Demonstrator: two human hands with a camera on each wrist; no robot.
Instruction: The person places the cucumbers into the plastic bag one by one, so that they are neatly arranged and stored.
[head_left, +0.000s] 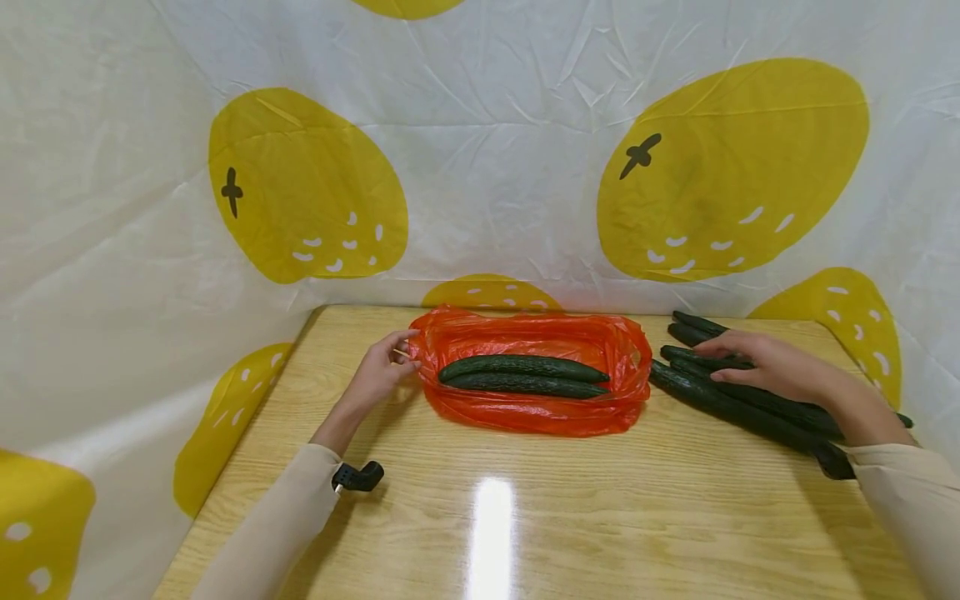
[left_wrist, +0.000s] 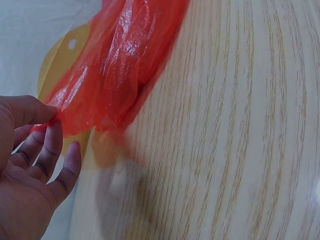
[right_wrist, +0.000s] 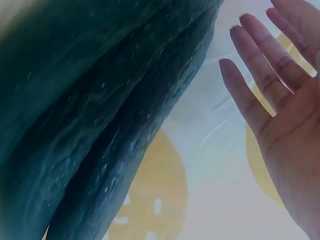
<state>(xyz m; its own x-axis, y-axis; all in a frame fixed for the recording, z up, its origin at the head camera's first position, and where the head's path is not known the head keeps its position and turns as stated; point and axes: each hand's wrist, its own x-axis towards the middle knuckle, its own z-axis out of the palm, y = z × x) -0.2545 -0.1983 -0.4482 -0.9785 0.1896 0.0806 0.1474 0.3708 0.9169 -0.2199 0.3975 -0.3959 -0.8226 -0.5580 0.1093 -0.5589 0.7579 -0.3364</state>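
A red plastic bag (head_left: 525,417) lies with its mouth spread on the table, and two dark green cucumbers (head_left: 525,367) rest side by side inside it. At the bag's left end my left hand (head_left: 382,367) pinches the rim between thumb and index finger; the left wrist view shows this hand (left_wrist: 37,155) with its other fingers loosely bent. My right hand (head_left: 772,367) hovers above a pile of several cucumbers (head_left: 720,404) at the right. In the right wrist view its fingers (right_wrist: 262,80) are fairly straight and apart from the large, close cucumbers (right_wrist: 115,115).
The wooden table (head_left: 405,533) reaches back to a white cloth (head_left: 495,183) printed with yellow fruit, which also hangs at both sides. A small black device (head_left: 358,477) sits at the left sleeve cuff. Light glares off the table's front middle.
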